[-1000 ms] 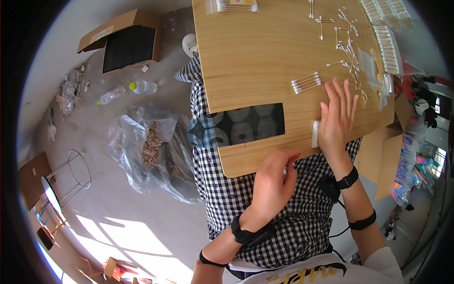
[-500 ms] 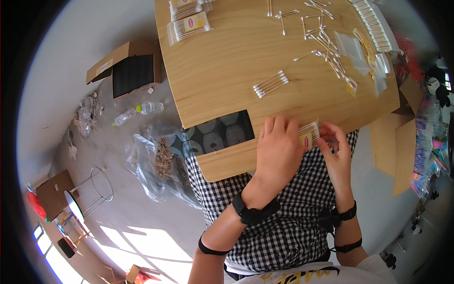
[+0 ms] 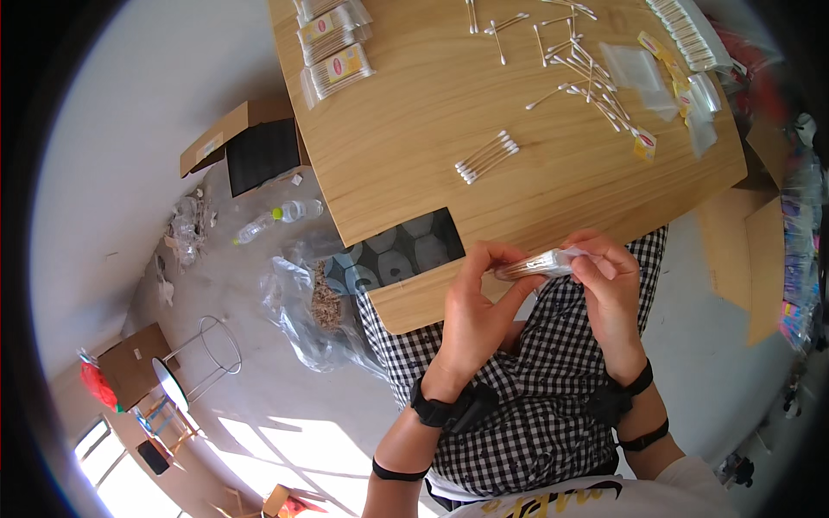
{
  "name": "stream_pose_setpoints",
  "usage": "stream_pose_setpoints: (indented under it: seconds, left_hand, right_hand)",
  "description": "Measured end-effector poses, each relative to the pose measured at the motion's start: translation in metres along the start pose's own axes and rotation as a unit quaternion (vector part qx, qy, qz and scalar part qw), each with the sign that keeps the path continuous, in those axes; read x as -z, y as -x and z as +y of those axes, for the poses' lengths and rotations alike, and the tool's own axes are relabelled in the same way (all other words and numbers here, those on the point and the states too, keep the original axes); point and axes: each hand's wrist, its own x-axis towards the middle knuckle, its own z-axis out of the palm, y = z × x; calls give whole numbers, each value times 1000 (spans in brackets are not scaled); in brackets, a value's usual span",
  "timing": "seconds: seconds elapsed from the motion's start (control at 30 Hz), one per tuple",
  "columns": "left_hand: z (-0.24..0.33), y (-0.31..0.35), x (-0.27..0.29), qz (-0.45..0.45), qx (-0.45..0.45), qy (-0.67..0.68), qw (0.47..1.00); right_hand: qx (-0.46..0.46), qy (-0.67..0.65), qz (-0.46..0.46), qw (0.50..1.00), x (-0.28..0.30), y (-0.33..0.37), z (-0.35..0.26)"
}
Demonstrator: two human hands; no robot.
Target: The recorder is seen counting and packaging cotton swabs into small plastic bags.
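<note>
My left hand [image 3: 484, 298] pinches one end of a clear plastic bag of cotton swabs [image 3: 540, 264] between thumb and fingers. At the bag's other end, my right hand [image 3: 611, 293] grips the loose plastic. The bag is held almost edge-on, above my lap at the table's near edge. Beyond my hands, a small row of cotton swabs [image 3: 488, 157] lies on the wooden table [image 3: 389, 129]. Farther right is a scattered pile of loose swabs [image 3: 591, 82], beside flat clear bags [image 3: 637, 73] and small yellow cards [image 3: 661, 53].
Filled swab packets [image 3: 341, 71] lie at the table's far left. A white-sided stack of swabs [image 3: 686, 34] sits far right. Near the front left is a dark cutout [image 3: 410, 246]. On the floor are bottles [image 3: 298, 210], a plastic sack [image 3: 302, 332] and an open carton [image 3: 246, 147].
The bag of swabs has turned from face-up to nearly edge-on. My left hand has shifted from covering its side to pinching its end. The whole view has shifted slightly.
</note>
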Motion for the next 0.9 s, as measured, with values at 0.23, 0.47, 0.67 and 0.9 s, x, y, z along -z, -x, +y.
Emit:
stream_pose_setpoints:
  seconds: [0.23,0.47,0.67,0.9]
  left_hand:
    - [14,-5,17,17,-174,-103,979]
    - [11,0,15,28,-139,-103,984]
    - [12,3,10,28,-224,-129,966]
    - [7,-4,9,35,-281,-167,944]
  right_hand:
    - [208,282,-58,935,-20,-11,-1]
    - [75,116,-80,987,-16,-8,7]
    - [186,202,-92,957,-10,-9,-1]
    - [243,250,-110,931,-3,-20,0]
